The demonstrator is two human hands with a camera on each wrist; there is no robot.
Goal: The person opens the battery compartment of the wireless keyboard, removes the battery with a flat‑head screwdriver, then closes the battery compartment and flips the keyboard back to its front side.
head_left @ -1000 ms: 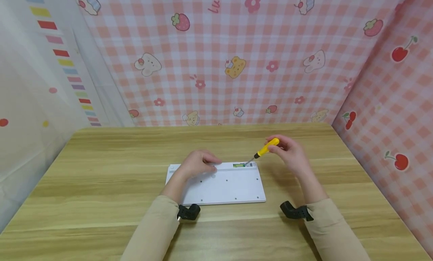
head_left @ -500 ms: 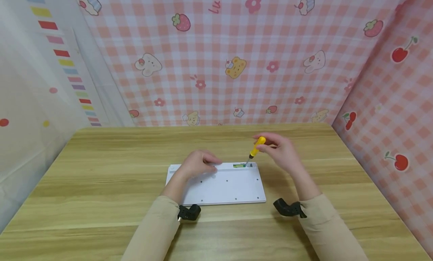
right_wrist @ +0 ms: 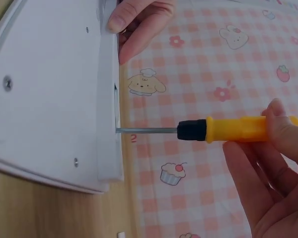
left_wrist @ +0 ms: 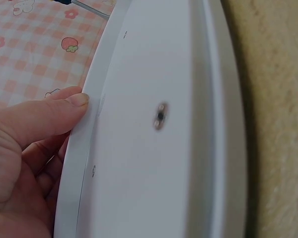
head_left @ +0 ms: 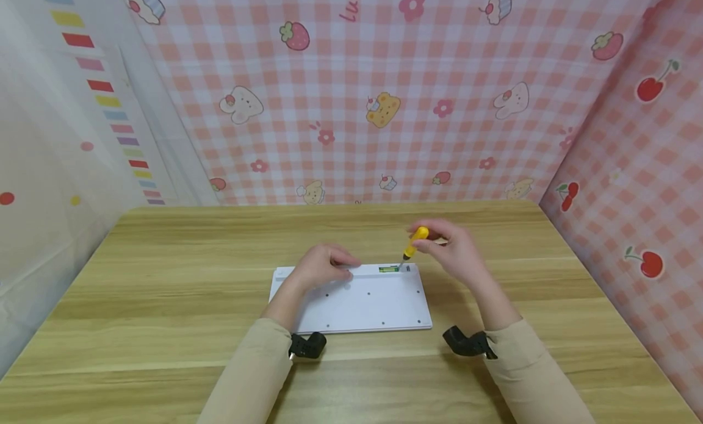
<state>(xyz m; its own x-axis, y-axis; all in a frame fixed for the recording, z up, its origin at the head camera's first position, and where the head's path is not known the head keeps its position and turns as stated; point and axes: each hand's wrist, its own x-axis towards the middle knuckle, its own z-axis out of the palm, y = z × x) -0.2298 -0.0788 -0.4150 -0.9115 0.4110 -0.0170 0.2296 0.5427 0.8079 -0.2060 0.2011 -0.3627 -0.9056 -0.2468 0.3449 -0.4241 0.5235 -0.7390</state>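
A white keyboard (head_left: 357,308) lies face down on the table, its screw-dotted back upward. Along its far edge, a battery compartment is uncovered and a green battery (head_left: 389,269) shows inside. My left hand (head_left: 321,266) grips that far edge left of the compartment; the left wrist view has the thumb (left_wrist: 72,106) on top and the other fingers behind. My right hand (head_left: 458,250) holds a yellow-handled screwdriver (head_left: 415,242) between thumb and fingers. In the right wrist view, its metal shaft (right_wrist: 146,130) reaches into the compartment opening; the tip is hidden there.
The wooden table (head_left: 165,326) ends at a pink checked cloth (head_left: 340,149) hung behind it. A small pale piece (right_wrist: 120,235) lies on the table near the keyboard's right end. Black camera mounts (head_left: 307,344) sit on both wrists.
My right hand has moved left and the screwdriver has swung more upright, then dipped slightly, its tip staying at the compartment. The left hand and keyboard have stayed in place.
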